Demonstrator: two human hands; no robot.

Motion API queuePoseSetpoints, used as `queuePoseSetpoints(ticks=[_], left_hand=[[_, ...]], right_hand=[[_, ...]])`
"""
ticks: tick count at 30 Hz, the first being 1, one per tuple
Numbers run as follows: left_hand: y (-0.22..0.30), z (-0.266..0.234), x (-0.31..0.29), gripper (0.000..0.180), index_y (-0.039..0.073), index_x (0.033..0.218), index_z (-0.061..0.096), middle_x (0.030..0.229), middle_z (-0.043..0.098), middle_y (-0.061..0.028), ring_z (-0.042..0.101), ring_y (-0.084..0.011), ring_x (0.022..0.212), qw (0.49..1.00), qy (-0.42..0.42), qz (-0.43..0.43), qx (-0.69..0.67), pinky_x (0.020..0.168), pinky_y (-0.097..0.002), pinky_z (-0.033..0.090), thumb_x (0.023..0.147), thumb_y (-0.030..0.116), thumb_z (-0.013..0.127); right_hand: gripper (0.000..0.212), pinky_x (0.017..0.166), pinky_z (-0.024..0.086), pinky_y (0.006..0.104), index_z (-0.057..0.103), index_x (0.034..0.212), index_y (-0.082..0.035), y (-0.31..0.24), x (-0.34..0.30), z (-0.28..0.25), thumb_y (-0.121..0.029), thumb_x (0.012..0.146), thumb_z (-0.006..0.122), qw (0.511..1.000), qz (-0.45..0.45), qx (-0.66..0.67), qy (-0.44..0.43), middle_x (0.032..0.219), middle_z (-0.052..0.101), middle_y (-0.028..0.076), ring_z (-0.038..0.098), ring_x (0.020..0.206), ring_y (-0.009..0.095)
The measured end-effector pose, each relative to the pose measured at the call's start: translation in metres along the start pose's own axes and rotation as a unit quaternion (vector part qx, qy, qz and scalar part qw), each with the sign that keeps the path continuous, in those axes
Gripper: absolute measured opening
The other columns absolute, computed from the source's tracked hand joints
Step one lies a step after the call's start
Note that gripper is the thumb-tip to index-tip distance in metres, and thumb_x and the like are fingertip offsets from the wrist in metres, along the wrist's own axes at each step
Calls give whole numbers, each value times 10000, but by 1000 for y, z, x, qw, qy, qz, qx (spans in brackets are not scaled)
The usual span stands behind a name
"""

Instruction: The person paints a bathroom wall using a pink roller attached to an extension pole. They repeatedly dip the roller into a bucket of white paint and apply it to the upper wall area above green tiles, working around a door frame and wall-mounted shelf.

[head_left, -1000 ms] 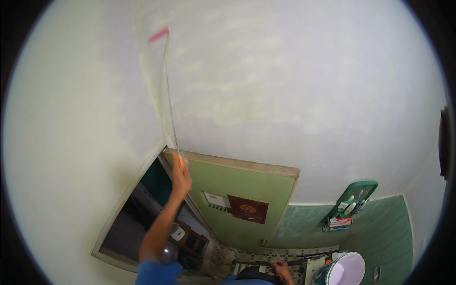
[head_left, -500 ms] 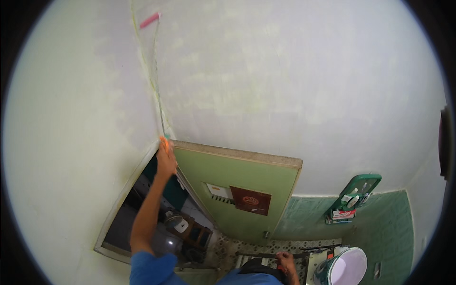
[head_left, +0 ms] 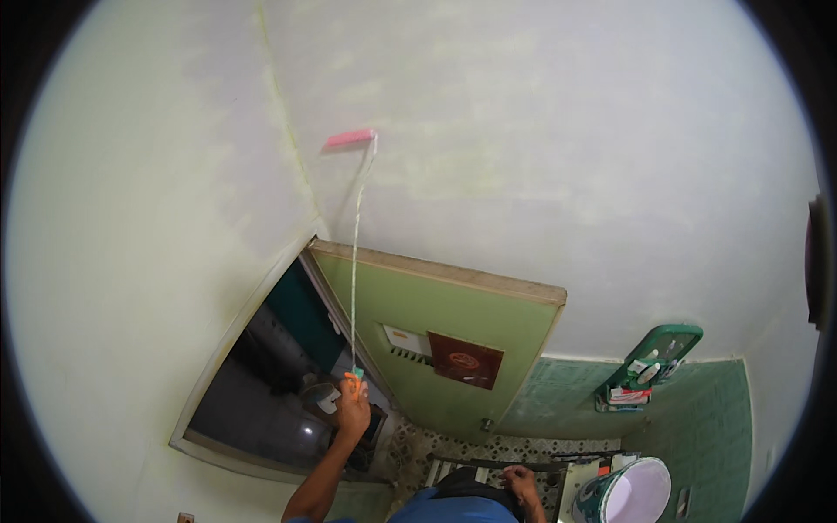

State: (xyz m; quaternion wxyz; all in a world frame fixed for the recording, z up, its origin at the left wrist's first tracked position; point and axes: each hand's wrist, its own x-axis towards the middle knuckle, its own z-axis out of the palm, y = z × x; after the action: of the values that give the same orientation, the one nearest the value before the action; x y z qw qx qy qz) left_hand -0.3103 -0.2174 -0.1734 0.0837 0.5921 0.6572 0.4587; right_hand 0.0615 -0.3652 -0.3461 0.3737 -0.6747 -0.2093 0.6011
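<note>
My left hand (head_left: 353,410) is closed around the orange handle of a paint roller (head_left: 350,139). Its long, paint-spattered rod runs up past the green door (head_left: 418,305). The pink roller sleeve lies at the wall (head_left: 558,113), a little right of the corner, over patchy pale lilac and yellowish paint. Low down beside my body, my right hand (head_left: 521,484) has its fingers curled near a dark rail; what they hold, if anything, is hidden. To its right stands a paint bucket (head_left: 649,471) with a pale lilac inside and a dark green outside.
The door stands open beside a doorway (head_left: 196,418) on the left. Below me is a ladder (head_left: 558,468) on a patterned tile floor (head_left: 418,440). A green-framed mirror shelf (head_left: 654,357) with small items hangs above green wall tiles (head_left: 567,397).
The roller sleeve has come away from the upper corner, down and to the right along the wall. My left hand has dropped with the handle. The right hand stays low beside my body.
</note>
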Motion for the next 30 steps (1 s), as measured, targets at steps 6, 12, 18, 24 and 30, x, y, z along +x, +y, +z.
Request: queuePoseSetpoints(ticks=[6, 12, 18, 24, 30], left_hand=[[20, 16, 26, 299, -14, 1064, 425, 748, 579, -234, 611, -410, 674, 999, -29, 25, -9, 574, -454, 455, 948, 243, 521], [104, 6, 91, 321, -44, 1092, 412, 729, 565, -251, 613, -397, 668, 994, -46, 42, -94, 579, -409, 449, 962, 237, 495], [79, 17, 82, 299, -53, 1094, 417, 742, 575, -253, 624, -389, 678, 995, -26, 65, -68, 591, -415, 457, 965, 209, 484], [82, -26, 123, 367, -56, 1187, 400, 794, 598, -267, 633, -425, 741, 994, -10, 111, -12, 612, -409, 490, 951, 204, 508], [100, -14, 122, 379, -61, 1196, 393, 785, 596, -274, 633, -434, 749, 997, -33, 57, -31, 615, -409, 495, 946, 199, 512]], right_hand=[[159, 629, 542, 316, 612, 939, 21, 11, 4, -3, -129, 892, 588, 1000, -20, 18, -13, 818, 669, 126, 662, 702, 208], [130, 622, 497, 287, 651, 876, 5, 25, 9, -6, -119, 862, 613, 998, -59, 25, 23, 793, 661, 73, 630, 697, 156], [136, 548, 494, 289, 626, 880, 4, -6, -8, -2, -128, 888, 595, 998, -33, 58, 16, 730, 638, 79, 597, 588, 158], [151, 546, 489, 287, 626, 883, 11, 2, -3, -6, -140, 880, 612, 998, -47, 41, 14, 719, 630, 81, 593, 600, 154], [127, 604, 518, 293, 659, 919, -6, -8, -5, -9, -111, 859, 620, 997, -60, 36, 18, 778, 650, 72, 628, 645, 164]])
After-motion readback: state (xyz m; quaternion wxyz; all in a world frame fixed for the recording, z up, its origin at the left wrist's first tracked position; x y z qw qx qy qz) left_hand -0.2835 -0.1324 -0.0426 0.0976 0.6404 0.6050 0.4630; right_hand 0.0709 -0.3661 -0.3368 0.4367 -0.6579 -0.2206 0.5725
